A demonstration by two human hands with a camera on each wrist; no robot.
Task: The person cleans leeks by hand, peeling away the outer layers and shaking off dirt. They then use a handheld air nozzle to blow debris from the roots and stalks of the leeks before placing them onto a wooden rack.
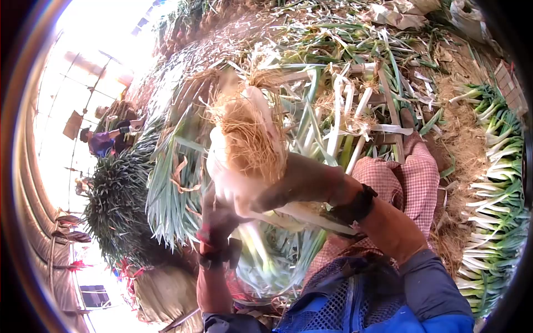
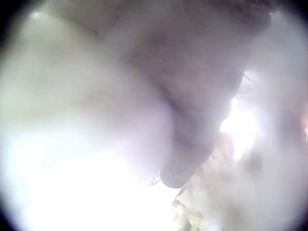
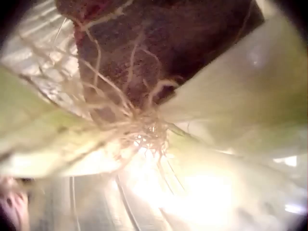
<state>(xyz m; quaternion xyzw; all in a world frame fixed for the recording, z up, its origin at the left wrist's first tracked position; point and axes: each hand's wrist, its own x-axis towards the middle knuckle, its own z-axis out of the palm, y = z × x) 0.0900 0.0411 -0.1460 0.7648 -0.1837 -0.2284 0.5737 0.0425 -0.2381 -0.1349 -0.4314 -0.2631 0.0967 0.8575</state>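
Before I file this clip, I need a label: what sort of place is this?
Probably a vegetable-sorting shed: a row of white-stemmed green vegetables, a big heap of dark-green leafy stalks, and loose brown stringy roots on the ground.

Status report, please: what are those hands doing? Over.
Left hand, right hand: holding leek bundle. Shaggy roots facing head camera. Loose leeks beyond. Nothing visibly blocking.

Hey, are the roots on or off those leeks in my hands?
On. The head view shows tangled tan roots beside the white leeks, and the right wrist view shows stringy roots too.
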